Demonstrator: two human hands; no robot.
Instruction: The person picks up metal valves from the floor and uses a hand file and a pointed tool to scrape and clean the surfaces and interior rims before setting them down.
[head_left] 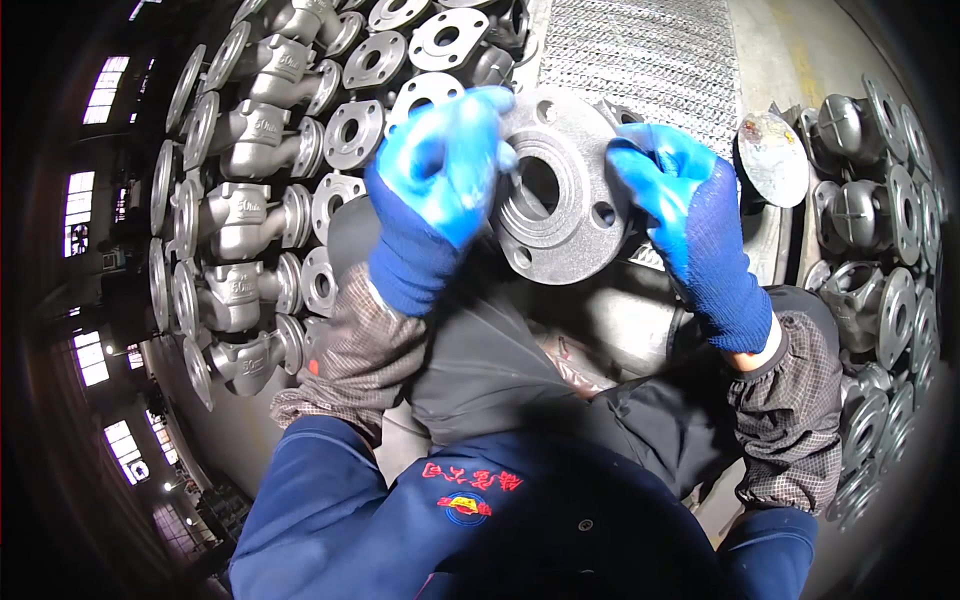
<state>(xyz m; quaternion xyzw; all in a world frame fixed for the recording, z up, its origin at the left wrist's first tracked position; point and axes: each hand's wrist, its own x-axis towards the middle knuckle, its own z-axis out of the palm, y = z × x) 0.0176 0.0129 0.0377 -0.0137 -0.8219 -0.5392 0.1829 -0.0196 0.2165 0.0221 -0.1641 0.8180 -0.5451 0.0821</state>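
Castings, flanged valve bodies (240,215), crowd the left. Left hand (440,190) curls blurred fingers over the raised grey flange (560,190); right hand (690,220) pinches its rim. A loosened grip might drop it onto the lap.

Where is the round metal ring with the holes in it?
In the head view the flange sits top centre, held up between the left hand and the right hand, with rows of grey valve bodies to its left.
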